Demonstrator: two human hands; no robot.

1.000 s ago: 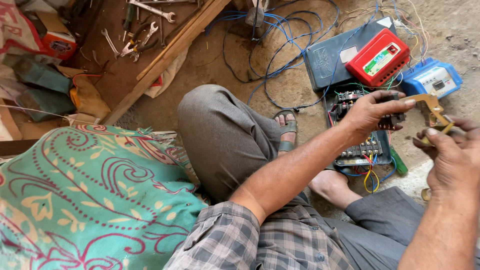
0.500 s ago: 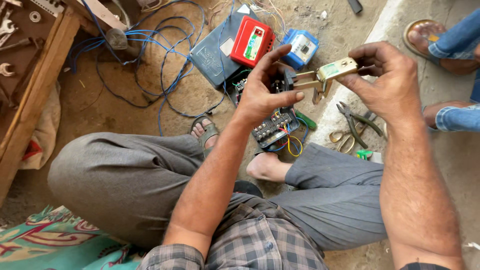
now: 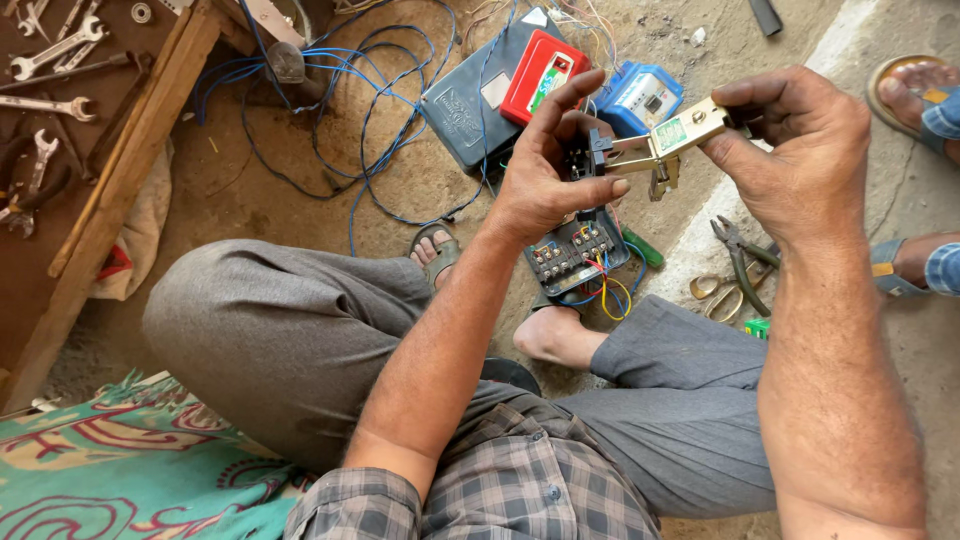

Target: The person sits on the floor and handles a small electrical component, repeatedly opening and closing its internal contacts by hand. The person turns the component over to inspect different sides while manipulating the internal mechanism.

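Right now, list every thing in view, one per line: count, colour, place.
Brass electrical part: one, brass with a green label, held up between both hands.
Terminal board: one, black with coloured wires, on the ground below the hands.
Red meter box: one, red, on a grey case.
Blue meter box: one, blue, right of the red one.
Blue wire: a loose tangle, blue, on the dirt, upper centre.
Pliers: one, dark, on the ground at right.
Spanners: several, silver, on the wooden board, upper left.
Patterned cloth: one, teal and red, lower left.
Another person's sandalled feet: two, far right.
Left hand: pinching the part's dark end.
Right hand: gripping its other end.
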